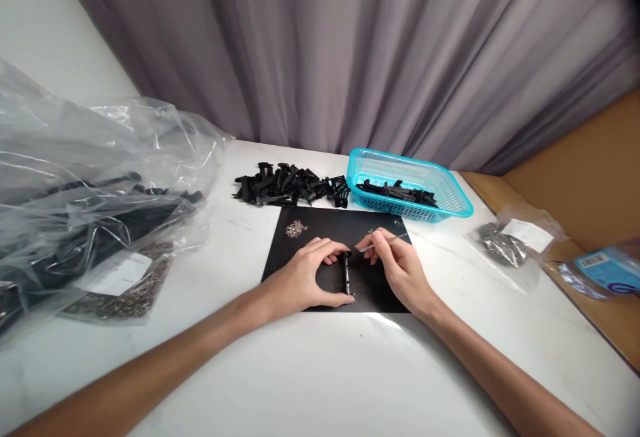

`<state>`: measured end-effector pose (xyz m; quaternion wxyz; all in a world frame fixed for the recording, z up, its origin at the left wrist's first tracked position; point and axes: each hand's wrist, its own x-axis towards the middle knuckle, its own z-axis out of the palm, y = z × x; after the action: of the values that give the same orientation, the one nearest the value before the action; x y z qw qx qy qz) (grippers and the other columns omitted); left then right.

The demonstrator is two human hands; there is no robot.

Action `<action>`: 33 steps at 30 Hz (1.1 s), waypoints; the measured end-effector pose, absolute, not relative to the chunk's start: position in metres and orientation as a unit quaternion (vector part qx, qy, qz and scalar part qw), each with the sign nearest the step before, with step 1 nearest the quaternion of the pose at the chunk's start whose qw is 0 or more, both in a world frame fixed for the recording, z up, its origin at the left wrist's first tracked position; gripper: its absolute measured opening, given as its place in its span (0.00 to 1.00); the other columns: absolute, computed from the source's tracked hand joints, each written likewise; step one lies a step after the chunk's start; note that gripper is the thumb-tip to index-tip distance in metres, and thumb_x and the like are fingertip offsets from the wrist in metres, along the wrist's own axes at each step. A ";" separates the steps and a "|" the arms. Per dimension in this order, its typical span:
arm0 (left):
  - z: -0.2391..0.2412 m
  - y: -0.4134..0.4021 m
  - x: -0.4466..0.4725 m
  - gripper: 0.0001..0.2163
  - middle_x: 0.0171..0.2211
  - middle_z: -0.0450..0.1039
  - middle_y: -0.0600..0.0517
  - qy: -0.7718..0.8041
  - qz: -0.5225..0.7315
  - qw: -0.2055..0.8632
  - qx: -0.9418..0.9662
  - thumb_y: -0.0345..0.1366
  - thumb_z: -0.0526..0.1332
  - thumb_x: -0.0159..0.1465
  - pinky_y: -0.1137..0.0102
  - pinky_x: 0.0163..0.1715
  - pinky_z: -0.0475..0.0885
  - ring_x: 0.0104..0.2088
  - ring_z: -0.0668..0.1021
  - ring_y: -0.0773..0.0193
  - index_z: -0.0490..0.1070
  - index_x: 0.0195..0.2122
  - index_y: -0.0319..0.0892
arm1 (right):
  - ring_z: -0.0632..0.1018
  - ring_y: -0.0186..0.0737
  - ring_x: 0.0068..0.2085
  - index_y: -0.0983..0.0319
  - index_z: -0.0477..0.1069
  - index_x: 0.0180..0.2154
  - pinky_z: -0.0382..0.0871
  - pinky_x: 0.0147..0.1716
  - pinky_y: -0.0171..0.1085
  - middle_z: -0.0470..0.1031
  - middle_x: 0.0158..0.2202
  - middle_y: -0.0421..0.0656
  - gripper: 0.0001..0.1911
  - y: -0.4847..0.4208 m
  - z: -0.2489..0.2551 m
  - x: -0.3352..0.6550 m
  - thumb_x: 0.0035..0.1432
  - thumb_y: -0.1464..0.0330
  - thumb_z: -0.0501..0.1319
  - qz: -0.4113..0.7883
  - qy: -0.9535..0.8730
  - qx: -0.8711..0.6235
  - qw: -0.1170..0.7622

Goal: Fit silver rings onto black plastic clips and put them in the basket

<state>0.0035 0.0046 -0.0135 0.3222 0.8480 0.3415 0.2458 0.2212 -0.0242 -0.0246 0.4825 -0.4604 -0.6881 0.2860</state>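
Observation:
A black mat (320, 230) lies on the white table. My left hand (305, 277) is on it, with thumb and fingers pinching the two ends of a narrow black plastic part (346, 276) that lies on the mat. My right hand (397, 264) is closed on thin metal tweezers (383, 243), whose tip points left toward the top of that part. A small heap of tiny metal springs (296, 228) rests on the mat's far left corner.
A pile of black plastic parts (290, 185) lies behind the mat, beside a turquoise basket (453, 207) holding more. Large clear bags (90, 177) of parts fill the left. A small bag of metal pieces (503, 245) and a cardboard box (590, 184) are right.

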 end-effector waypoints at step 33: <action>-0.008 0.066 -0.040 0.25 0.44 0.77 0.50 0.481 0.516 0.132 0.696 0.46 0.74 0.55 0.66 0.36 0.75 0.33 0.79 0.63 0.71 0.51 0.44 | 0.77 0.41 0.42 0.60 0.74 0.43 0.74 0.42 0.40 0.73 0.44 0.45 0.06 0.019 -0.027 0.163 0.70 0.72 0.59 0.081 -0.816 -0.468 0.329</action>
<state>-0.0395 0.0658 -0.0079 0.1319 0.6959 0.4815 0.5163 0.1634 0.0194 -0.0273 0.3288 -0.4680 -0.8163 0.0810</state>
